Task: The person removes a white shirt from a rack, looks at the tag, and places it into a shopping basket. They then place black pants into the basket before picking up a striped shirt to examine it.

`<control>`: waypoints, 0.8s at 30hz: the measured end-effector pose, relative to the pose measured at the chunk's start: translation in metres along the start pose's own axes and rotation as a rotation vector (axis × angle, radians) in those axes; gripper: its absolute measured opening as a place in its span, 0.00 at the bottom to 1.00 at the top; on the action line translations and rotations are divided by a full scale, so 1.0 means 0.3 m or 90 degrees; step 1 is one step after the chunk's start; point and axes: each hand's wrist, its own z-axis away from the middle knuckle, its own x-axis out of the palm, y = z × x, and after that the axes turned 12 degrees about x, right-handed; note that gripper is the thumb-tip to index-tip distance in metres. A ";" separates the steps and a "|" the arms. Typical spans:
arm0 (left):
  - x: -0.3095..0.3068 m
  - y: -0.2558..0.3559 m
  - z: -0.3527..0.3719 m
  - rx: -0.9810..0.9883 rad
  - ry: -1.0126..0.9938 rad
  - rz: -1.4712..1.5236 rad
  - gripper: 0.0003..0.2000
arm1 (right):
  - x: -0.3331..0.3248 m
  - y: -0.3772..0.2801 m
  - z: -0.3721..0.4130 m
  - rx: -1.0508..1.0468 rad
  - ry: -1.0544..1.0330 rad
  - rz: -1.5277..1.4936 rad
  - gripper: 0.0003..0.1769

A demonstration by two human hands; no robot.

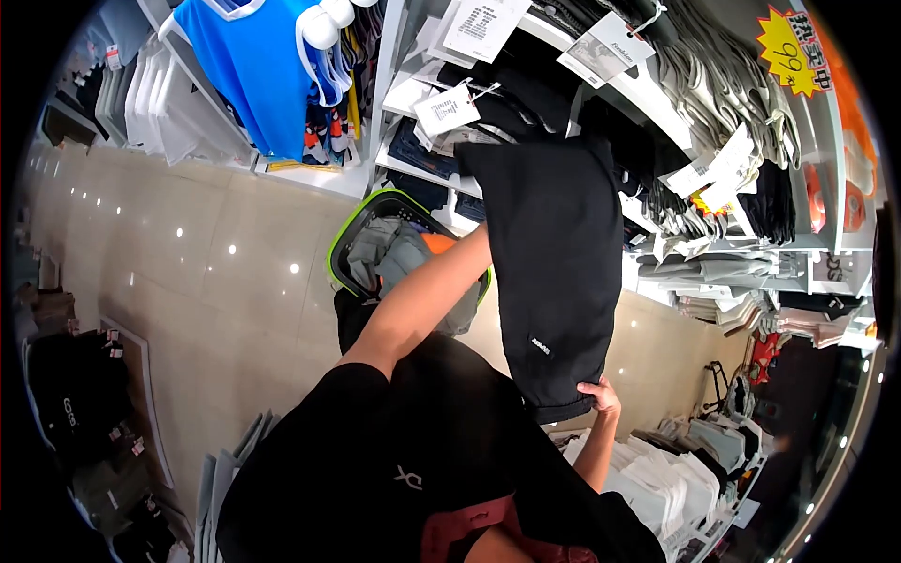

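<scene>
A black folded garment (563,253), which looks like a pair of trousers, hangs in front of me with a small white logo near its lower end. My right hand (601,395) pinches its lower right corner, thumb on the front. My left forearm (432,286) reaches up behind the cloth, and the left hand is hidden there, so its fingers do not show. Below that forearm, a black shopping basket with a green rim (335,246) holds grey clothes (375,246) and an orange piece (438,243).
Shelves with stacked dark clothes and white tags (446,111) stand just ahead. Grey trousers (723,75) hang at the upper right beside a yellow price sign (786,52). A blue sleeveless top (249,70) hangs upper left. Shiny tiled floor (216,253) spreads left; a clothes rack (657,479) stands lower right.
</scene>
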 end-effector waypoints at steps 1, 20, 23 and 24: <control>0.004 -0.029 0.044 -0.012 0.013 0.008 0.23 | -0.010 0.007 -0.006 0.023 0.010 0.013 0.32; -0.193 0.060 0.518 0.082 0.190 0.015 0.23 | 0.199 -0.389 -0.296 0.107 -0.182 0.484 0.30; -0.210 0.055 0.517 0.084 0.192 0.018 0.23 | 0.226 -0.427 -0.331 0.106 -0.208 0.508 0.30; -0.206 0.049 0.507 0.082 0.191 0.017 0.23 | 0.223 -0.428 -0.337 0.103 -0.202 0.510 0.30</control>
